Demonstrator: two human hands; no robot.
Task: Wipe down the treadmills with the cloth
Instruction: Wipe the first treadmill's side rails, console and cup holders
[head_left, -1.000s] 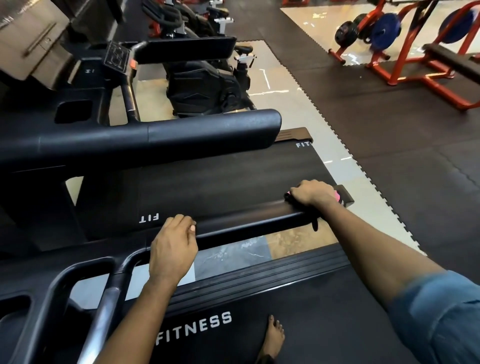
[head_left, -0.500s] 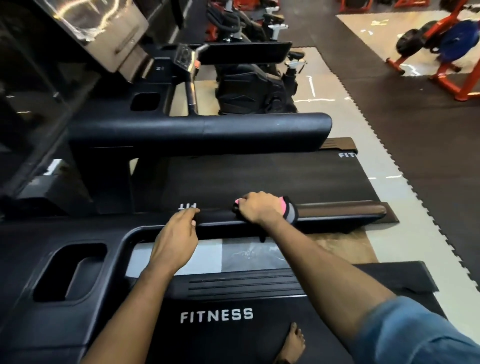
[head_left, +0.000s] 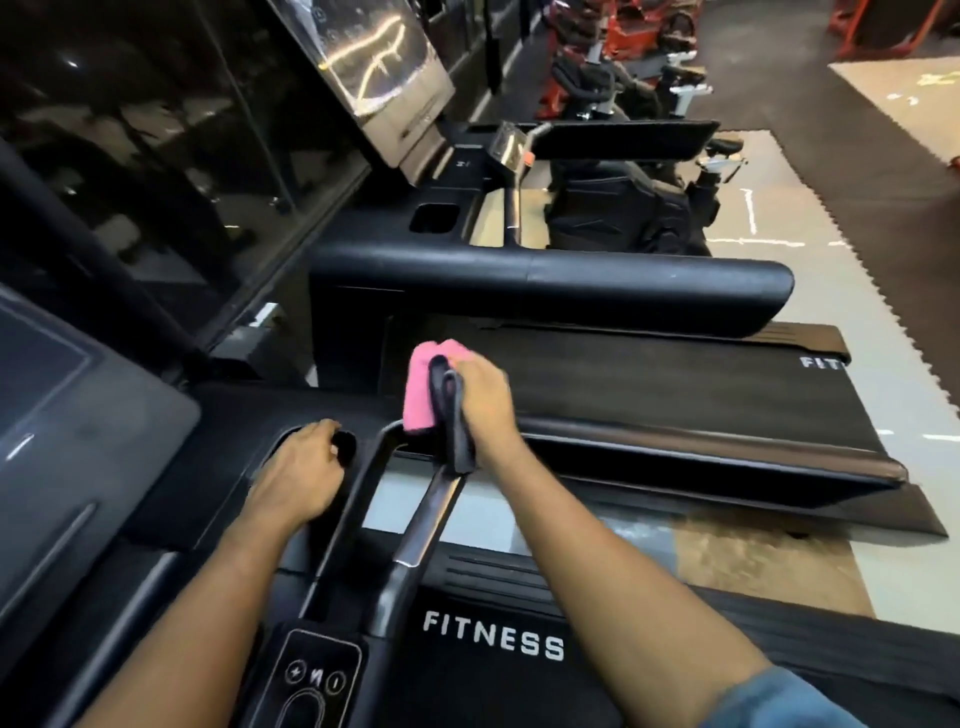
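I stand on a black treadmill (head_left: 488, 644) marked FITNESS. My right hand (head_left: 485, 402) grips a pink and dark grey cloth (head_left: 423, 395) at the inner end of the treadmill's right handrail (head_left: 675, 457), where the rail meets the console. My left hand (head_left: 298, 475) rests with fingers curled over the edge of the console's cup-holder recess (head_left: 343, 447), left of the silver grip bar (head_left: 428, 514). The console screen (head_left: 62, 405) is at the far left.
A second black treadmill (head_left: 649, 384) stands just beyond, with its thick handrail (head_left: 571, 286) and a tilted screen (head_left: 379, 78). Exercise bikes (head_left: 623, 208) and red equipment (head_left: 634, 31) lie further back. Dark rubber mat flooring (head_left: 831, 182) runs along the right.
My right hand has slid the cloth leftward along the handrail from its outer end to the console end. My left hand has moved off the rail onto the console recess. My view turned left.
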